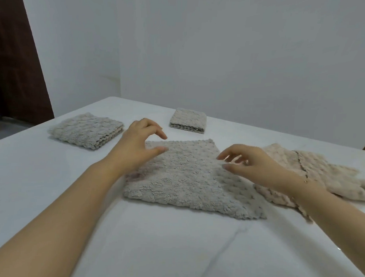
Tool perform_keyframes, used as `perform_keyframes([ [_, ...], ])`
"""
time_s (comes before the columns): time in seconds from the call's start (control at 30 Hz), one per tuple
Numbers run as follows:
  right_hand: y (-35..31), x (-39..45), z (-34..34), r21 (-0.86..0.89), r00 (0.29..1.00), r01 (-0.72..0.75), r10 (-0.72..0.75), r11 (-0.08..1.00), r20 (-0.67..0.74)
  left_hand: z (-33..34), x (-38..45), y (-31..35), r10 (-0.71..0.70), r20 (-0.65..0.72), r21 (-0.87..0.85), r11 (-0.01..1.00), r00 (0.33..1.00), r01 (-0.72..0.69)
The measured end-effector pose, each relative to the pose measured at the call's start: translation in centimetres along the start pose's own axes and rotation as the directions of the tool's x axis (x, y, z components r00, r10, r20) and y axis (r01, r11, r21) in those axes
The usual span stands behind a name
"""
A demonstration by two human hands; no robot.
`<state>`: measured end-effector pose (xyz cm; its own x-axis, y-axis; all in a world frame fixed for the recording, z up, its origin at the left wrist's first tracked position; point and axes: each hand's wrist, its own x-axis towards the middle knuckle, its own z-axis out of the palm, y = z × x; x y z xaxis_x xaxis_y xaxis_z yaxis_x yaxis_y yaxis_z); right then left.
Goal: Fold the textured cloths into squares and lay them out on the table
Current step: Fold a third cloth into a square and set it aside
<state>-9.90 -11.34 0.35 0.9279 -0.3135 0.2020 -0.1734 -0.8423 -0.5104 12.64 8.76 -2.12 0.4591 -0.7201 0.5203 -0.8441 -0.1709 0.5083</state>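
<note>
Centre frame: grey cloth (188, 178) flat on the white surface (157, 241). Left hand (136, 145) and right hand (251, 163) hover above it, fingers apart, holding nothing.

Bare table (174, 241) nearside; folded cloths (87, 131) crowd the far side.

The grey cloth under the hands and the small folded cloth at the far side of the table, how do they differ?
The grey cloth lies spread in what looks like one flat layer, while the small folded cloth shows several stacked layers at its edge. The grey cloth covers far more of the table and sits near the person, while the folded one sits farther back. Both have the same bumpy, fluffy texture and a similar pale colour.
</note>
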Motion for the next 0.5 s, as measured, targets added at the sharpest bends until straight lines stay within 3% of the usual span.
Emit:
perform_keyframes([
  [0.13, -0.2, -6.7, 0.5, 0.020, 0.989, 0.107, -0.109, 0.994, 0.099, 1.2, -3.5, 5.3, 0.125, 0.229, -0.177, 0.980, 0.965, -0.085],
  [0.27, 1.2, -9.0, 1.5, -0.085, 0.971, 0.194, -0.179, 0.977, 0.157, 3.6, -6.7, 6.6, 0.227, 0.362, -0.048, 0.973, 0.904, -0.225],
  [0.37, 2.2, -8.8, 2.9, -0.093, 0.981, 0.192, -0.193, 0.977, 0.008, 4.3, -7.3, 6.2, 0.167, 0.389, 0.078, 0.974, 0.906, -0.213],
  [0.5, 2.5, -8.2, 4.0, -0.125, 0.969, 0.197, -0.212, 0.972, -0.127, 4.0, -6.4, 5.0, 0.127, 0.332, 0.056, 0.987, 0.935, -0.153],
])
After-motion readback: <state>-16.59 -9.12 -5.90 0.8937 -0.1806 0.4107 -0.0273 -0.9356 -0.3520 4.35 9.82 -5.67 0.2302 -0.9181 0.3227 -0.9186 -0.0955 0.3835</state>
